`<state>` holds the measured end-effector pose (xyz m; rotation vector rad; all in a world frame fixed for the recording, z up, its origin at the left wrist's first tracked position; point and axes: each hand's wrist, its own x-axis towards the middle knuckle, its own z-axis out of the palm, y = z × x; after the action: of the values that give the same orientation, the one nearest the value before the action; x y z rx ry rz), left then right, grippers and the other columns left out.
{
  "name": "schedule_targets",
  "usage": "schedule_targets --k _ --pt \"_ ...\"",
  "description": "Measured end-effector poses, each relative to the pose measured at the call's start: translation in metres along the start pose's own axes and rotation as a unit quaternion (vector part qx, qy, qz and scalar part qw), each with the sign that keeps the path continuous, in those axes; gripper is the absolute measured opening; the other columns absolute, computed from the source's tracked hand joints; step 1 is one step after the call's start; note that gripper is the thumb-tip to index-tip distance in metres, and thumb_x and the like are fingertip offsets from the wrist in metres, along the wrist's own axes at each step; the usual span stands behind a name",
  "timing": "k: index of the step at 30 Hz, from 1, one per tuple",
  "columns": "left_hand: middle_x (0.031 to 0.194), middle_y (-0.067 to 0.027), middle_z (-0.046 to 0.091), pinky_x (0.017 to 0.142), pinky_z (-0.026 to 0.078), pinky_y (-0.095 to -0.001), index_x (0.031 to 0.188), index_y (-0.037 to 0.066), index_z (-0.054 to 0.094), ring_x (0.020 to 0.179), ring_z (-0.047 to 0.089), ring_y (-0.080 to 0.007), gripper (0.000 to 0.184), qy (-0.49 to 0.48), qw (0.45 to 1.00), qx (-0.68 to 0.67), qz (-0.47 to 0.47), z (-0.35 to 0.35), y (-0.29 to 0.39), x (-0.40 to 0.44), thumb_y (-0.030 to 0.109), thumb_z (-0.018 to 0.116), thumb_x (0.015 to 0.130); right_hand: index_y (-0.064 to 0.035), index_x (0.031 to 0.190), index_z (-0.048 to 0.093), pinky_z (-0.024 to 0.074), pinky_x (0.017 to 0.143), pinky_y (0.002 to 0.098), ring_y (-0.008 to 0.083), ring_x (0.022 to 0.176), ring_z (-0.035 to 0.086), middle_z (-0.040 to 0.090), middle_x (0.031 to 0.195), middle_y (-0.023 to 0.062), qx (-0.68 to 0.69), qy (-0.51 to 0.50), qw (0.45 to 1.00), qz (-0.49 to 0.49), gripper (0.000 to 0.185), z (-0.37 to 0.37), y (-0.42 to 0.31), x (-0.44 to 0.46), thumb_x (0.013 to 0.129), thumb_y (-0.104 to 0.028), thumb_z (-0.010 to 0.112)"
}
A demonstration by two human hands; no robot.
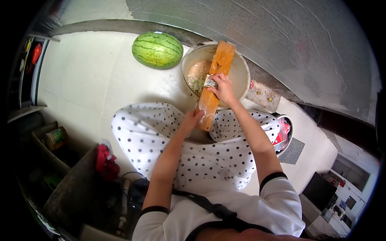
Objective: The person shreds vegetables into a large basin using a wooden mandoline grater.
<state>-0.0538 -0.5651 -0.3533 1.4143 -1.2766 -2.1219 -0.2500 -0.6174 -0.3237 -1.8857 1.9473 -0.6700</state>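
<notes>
Wooden board [222, 64] laid across a bucket [242, 76], its near end held in the left hand's [193, 121] closed grip, small unclear piece [210, 82] gripped on it by the right hand [223, 89], watermelon [157, 50] beside the bucket.

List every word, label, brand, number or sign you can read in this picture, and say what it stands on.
No text is readable.
Small pale sticker on the striped green watermelon: too small.
Yellow-green round container: too blurred.
Small pale, dark-marked piece under the right hand: marks too small to tell if they are writing.
Red and pink plastic packaging in the round white bin: too small.
</notes>
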Motion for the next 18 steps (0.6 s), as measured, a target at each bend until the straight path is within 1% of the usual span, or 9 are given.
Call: schedule_targets --k 4,6,10,12,13,15,16,17,18 --pt "0.080 -0.0077 0.060 0.067 0.043 -0.0288 0.099 -0.006 0.056 0.072 0.053 -0.0133 0.040 0.004 1.000 0.023 -0.009 -0.001 0.002 0.000 0.032 0.054 0.085 -0.0085 0.089 0.061 0.0409 0.076 0.0340 0.0275 0.084 0.050 0.056 0.087 0.0076 0.019 -0.001 1.000 -0.024 0.021 0.004 0.013 -0.004 0.069 -0.009 0.067" --pt "0.080 -0.0086 0.060 0.067 0.043 -0.0292 0.099 -0.006 0.056 0.072 0.053 -0.0138 0.041 0.005 0.999 0.046 -0.007 -0.002 -0.003 0.003 0.032 0.054 0.085 -0.0074 0.086 0.060 0.0417 0.073 0.0358 0.0293 0.081 0.051 0.055 0.082 0.0102 0.018 -0.038 0.998 -0.043 0.013 0.002 0.020 -0.004 0.073 -0.005 0.061" --pt "0.080 -0.0100 0.060 0.066 0.044 -0.0300 0.099 -0.006 0.056 0.071 0.054 -0.0151 0.044 0.015 0.999 0.047 -0.008 -0.001 -0.003 0.001 0.034 0.055 0.084 -0.0061 0.083 0.059 0.0423 0.070 0.0381 0.0319 0.077 0.051 0.054 0.081 0.0120 0.027 -0.039 0.997 -0.060 0.009 -0.008 0.033 -0.006 0.075 -0.004 0.059" --pt "0.080 -0.0101 0.060 0.066 0.044 -0.0301 0.100 -0.007 0.056 0.071 0.054 -0.0152 0.044 0.022 0.999 0.035 -0.005 0.001 -0.004 0.001 0.035 0.055 0.084 -0.0053 0.084 0.058 0.0433 0.070 0.0394 0.0340 0.077 0.053 0.055 0.083 0.0126 0.042 -0.056 0.997 -0.007 0.009 -0.018 0.040 -0.007 0.075 -0.002 0.058" --pt "0.080 -0.0102 0.060 0.066 0.044 -0.0299 0.100 -0.006 0.056 0.071 0.054 -0.0150 0.044 0.024 0.999 0.039 -0.002 0.000 -0.007 0.002 0.035 0.056 0.084 -0.0053 0.084 0.058 0.0433 0.070 0.0394 0.0340 0.077 0.053 0.055 0.083 0.0126 0.042 -0.057 0.997 -0.008 0.009 -0.022 0.048 -0.007 0.075 -0.002 0.058" --pt "0.080 -0.0102 0.060 0.066 0.044 -0.0298 0.100 -0.006 0.056 0.072 0.054 -0.0148 0.044 0.028 0.999 0.041 0.001 0.001 -0.007 0.003 0.035 0.056 0.083 -0.0043 0.084 0.058 0.0448 0.068 0.0385 0.0340 0.079 0.056 0.056 0.088 0.0142 0.008 0.020 0.993 0.116 0.011 -0.026 0.068 -0.009 0.074 -0.001 0.059" --pt "0.086 -0.0101 0.061 0.071 0.044 -0.0287 0.103 -0.006 0.056 0.077 0.055 -0.0143 0.045 0.011 0.999 0.044 -0.017 0.000 -0.002 0.001 0.036 0.055 0.084 -0.0043 0.084 0.058 0.0448 0.068 0.0385 0.0340 0.079 0.056 0.056 0.088 0.0142 0.007 0.020 0.993 0.115 0.011 -0.025 0.078 -0.010 0.074 -0.001 0.059" --pt "0.091 -0.0100 0.062 0.076 0.044 -0.0276 0.106 -0.005 0.056 0.082 0.056 -0.0138 0.046 -0.004 0.998 0.047 -0.036 -0.002 0.001 0.001 0.037 0.054 0.085 -0.0040 0.087 0.058 0.0457 0.067 0.0372 0.0338 0.080 0.057 0.056 0.090 0.0149 -0.028 0.012 0.993 0.114 0.014 -0.023 0.087 -0.012 0.073 -0.001 0.060" --pt "0.091 -0.0100 0.062 0.076 0.044 -0.0276 0.106 -0.005 0.056 0.082 0.056 -0.0138 0.046 -0.003 0.998 0.048 -0.035 -0.002 0.001 0.000 0.037 0.054 0.085 -0.0038 0.089 0.058 0.0465 0.067 0.0359 0.0336 0.081 0.057 0.056 0.092 0.0156 -0.063 0.004 0.991 0.114 0.018 -0.021 0.090 -0.011 0.072 -0.002 0.062"
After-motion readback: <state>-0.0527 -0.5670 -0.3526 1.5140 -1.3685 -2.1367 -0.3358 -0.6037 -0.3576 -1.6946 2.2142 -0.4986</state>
